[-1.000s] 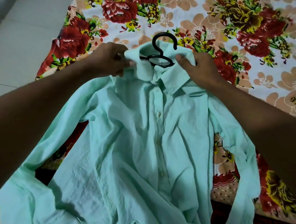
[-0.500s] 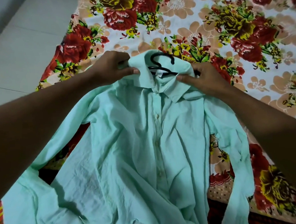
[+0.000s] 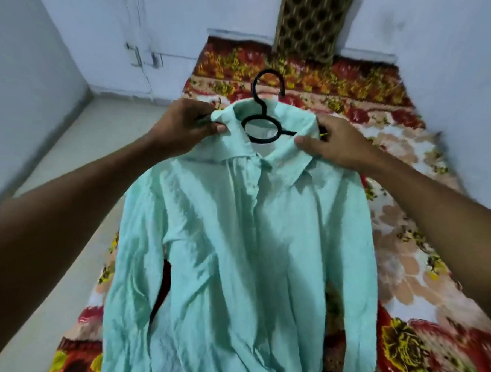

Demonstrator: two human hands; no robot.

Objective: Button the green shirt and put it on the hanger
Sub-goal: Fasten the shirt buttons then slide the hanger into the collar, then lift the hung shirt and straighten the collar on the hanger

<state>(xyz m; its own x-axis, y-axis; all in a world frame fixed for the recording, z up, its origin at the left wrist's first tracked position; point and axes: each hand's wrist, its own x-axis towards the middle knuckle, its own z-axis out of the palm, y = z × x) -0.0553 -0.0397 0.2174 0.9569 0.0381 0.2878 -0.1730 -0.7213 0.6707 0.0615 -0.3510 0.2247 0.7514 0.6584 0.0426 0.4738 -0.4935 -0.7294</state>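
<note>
Pale mint-green, crinkled cotton shirt (image 3: 242, 257) was held up off the bed, front facing the camera, body and sleeves hanging down with the lower part dropping out of frame. Placket looked closed down the middle, but blur hid the individual buttons, so I couldn't confirm every one was done. Thin black plastic hanger (image 3: 263, 119) sat inside the collar opening: hook sticking up above the collar, round neck loop visible in the gap, shoulder arms hidden under the fabric.

Left hand (image 3: 187, 126) was pinching the collar edge on its side, thumb on top of the fabric. Right hand (image 3: 333, 144) was gripping the opposite collar and shoulder seam, fingers curled over the cloth. Neither hand was on the hook itself; both were grasping shirt.

Judgement: task near done, shirt on hanger, only seating and squaring left.

Risks from here:
- Weight was carried by the cloth, not the hanger. If one hand released first, the hanger could tip and one shoulder could slide off.
- Couldn't tell whether both hanger arms were fully seated in the shoulders; a half-seated arm would drop out through the neck.
- Top of the placket looked loose at the collar, so the hanger could slip through there.
- Hanging fabric might catch on the bedding.

Below it: bed covered by a red, orange and yellow floral sheet (image 3: 413, 262), patterned brown cushion (image 3: 312, 23) propped against the pale wall (image 3: 429, 34) at the far end, light floor (image 3: 68, 195) on the left.
</note>
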